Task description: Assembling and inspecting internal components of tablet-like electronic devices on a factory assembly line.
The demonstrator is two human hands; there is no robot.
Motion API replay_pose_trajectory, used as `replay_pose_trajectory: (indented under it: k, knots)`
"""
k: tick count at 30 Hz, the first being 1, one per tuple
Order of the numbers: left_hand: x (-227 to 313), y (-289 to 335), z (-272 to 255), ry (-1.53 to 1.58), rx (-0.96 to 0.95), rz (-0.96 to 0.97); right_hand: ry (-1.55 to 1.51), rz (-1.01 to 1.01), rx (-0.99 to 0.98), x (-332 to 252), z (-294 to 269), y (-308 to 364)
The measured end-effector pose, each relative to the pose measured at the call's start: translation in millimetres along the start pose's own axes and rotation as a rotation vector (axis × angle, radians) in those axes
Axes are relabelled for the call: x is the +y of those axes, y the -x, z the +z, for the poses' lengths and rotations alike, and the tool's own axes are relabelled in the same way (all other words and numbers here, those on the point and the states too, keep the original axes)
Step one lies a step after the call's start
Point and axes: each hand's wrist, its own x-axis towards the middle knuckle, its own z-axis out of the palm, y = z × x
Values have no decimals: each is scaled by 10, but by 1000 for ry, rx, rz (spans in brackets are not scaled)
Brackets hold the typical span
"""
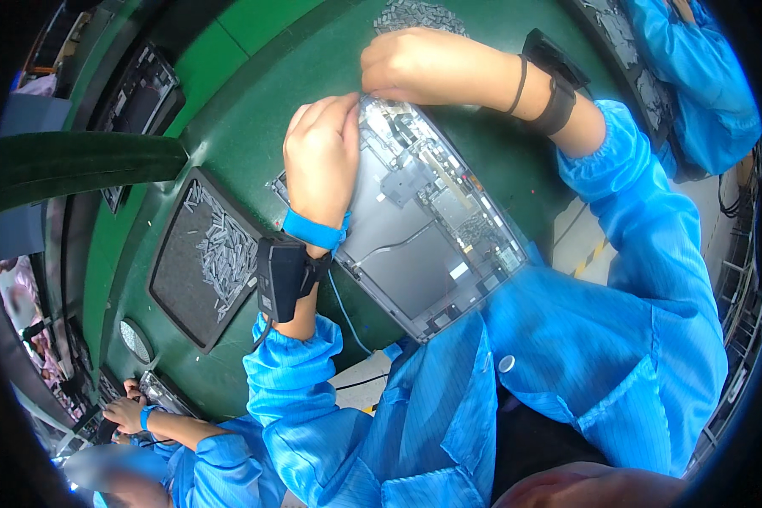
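An opened laptop chassis, grey with bare circuit boards, lies tilted on the green table, its near edge close to my body. My left hand rests over its far left part, fingers curled and pressed together near the far corner. Just beyond that corner, my right hand is closed, with its fingertips turned down at the chassis edge. The two hands nearly meet there. Whatever sits between the fingertips of either hand is hidden. A blue band and a black device are strapped round my left wrist and forearm.
A dark tray of small grey strips stands at left. More grey pieces lie in a pile beyond my right hand. A blue cord runs beside the chassis. Co-workers' sleeves appear at lower left and upper right.
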Motion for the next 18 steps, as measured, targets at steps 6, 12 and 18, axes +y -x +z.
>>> replay_pose_trajectory:
  k: [6, 12, 18]
  knots:
    - [-5, -41, 14, -91, -10, 105, 83, 20, -27, -36, -6, -35]
    - [12, -37, 16, -134, -6, 94, 73, 91, -74, -41, 28, -68]
    - [319, 85, -200, -153, 83, 63, -43, 257, 318, -59, -67, 152]
